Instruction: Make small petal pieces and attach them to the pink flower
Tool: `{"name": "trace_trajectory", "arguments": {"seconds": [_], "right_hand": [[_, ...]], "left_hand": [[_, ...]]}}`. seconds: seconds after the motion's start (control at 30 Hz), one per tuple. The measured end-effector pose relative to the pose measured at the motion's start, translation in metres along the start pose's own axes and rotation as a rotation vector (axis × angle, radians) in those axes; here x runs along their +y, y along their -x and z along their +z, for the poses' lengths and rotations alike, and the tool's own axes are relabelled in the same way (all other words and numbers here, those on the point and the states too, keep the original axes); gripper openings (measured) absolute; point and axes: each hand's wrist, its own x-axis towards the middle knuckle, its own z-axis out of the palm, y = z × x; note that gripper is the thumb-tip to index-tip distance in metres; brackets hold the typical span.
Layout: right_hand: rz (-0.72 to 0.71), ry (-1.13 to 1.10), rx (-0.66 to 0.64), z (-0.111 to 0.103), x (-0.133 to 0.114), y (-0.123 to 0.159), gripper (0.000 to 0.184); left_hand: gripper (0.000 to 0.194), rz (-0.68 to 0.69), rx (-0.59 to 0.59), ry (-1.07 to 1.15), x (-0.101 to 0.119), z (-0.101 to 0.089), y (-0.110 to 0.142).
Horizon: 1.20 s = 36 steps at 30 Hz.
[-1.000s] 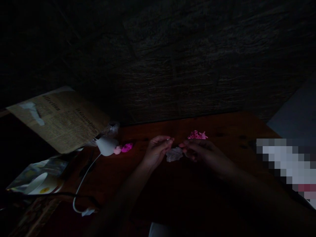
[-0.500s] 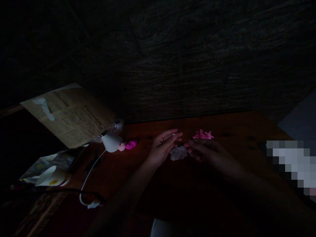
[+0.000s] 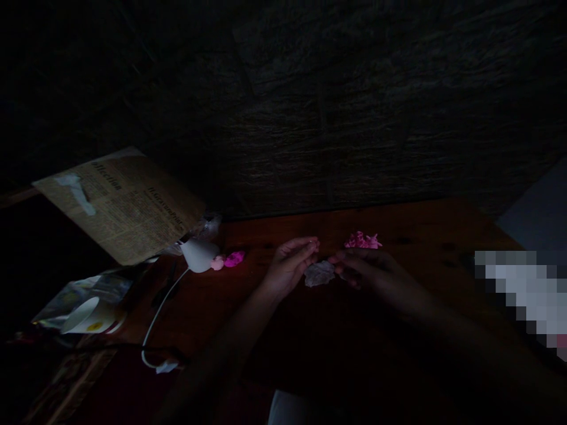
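In the dim light my left hand has its thumb and fingertips pressed together; a tiny pale spot shows there, too small to name. My right hand faces it, thumb and index finger closed together, and whatever they hold cannot be made out. Between and just below the two hands lies a crumpled, whitish, see-through sheet on the wooden table. Beyond my right hand sits a knobbly cluster of pink pieces.
To the left are a pale pink lump, a bright magenta lump, a white cone-shaped object with a white cable, a newsprint-patterned board and a tipped paper cup. A dark wall rises behind the table.
The left fingers have drawn together from a looser, more spread pose into a pinch. My right hand has barely moved. The view has shifted slightly.
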Motion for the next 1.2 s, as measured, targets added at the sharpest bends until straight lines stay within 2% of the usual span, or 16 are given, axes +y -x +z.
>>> {"name": "trace_trajectory", "arguments": {"seconds": [0.17,0.47,0.73,0.87,1.03,1.2], "right_hand": [[-0.006,-0.002,0.007,0.0011,-0.0014,0.0009,0.045],[0.000,0.039,0.001,-0.0004,0.0002,0.0004,0.043],[0.000,0.021,-0.003,0.0004,-0.0006,0.0005,0.045],[-0.007,0.031,-0.002,0.0005,0.0014,-0.0002,0.044],[-0.022,0.048,-0.002,-0.0009,0.0067,-0.0009,0.041],[-0.079,0.055,0.010,-0.0004,-0.0003,0.0034,0.035]], "left_hand": [[0.037,0.017,-0.017,-0.003,0.0009,-0.0022,-0.0014],[0.035,-0.010,-0.052,-0.026,-0.0006,-0.0011,-0.0007],[0.038,0.074,-0.014,-0.018,-0.0022,-0.0029,-0.0028],[0.034,0.033,-0.024,-0.031,-0.0014,-0.0025,-0.0027],[0.037,-0.019,-0.083,-0.014,0.0003,0.0000,-0.0001],[0.036,-0.073,-0.138,-0.002,-0.0019,-0.0013,0.0019]]}}
